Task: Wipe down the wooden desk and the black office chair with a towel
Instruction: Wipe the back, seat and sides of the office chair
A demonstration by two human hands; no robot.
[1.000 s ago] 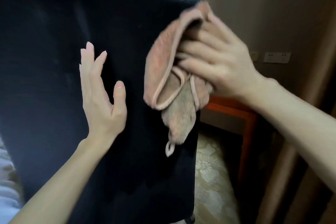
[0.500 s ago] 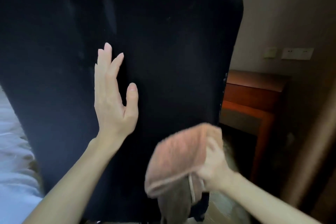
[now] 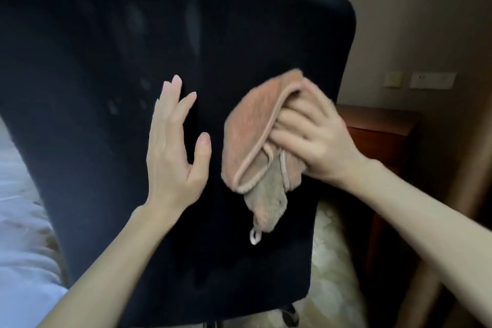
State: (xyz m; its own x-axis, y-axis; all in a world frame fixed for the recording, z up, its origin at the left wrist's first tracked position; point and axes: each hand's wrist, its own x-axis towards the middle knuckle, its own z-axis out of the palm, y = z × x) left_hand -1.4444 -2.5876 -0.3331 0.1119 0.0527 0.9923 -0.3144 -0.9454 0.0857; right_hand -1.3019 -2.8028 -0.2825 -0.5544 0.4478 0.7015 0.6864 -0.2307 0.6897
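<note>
White bed (image 3: 18, 234) at far left, not in play. The black leather office chair (image 3: 93, 128) has its backrest facing me and fills most of the view. Its long axis runs top to bottom, leaning a bit left.

My left hand (image 3: 173, 149) is flat on the backrest mid-panel, fingers straight, holding nothing, just bracing it.

Just right of that hand is the folded pink terry towel (image 3: 250, 138), pressed to the backrest's right half with its hanging loop (image 3: 254, 237) dangling below. My right hand (image 3: 316, 141) grips the bunched towel from behind.

Pale smudges sit up and left of both hands. My guess is the next stroke goes up-left, past the bracing hand. Right hand is the one to do it.

The reddish-brown wooden bench (image 3: 378, 136) is further right behind the chair edge, well apart from the towel.
</note>
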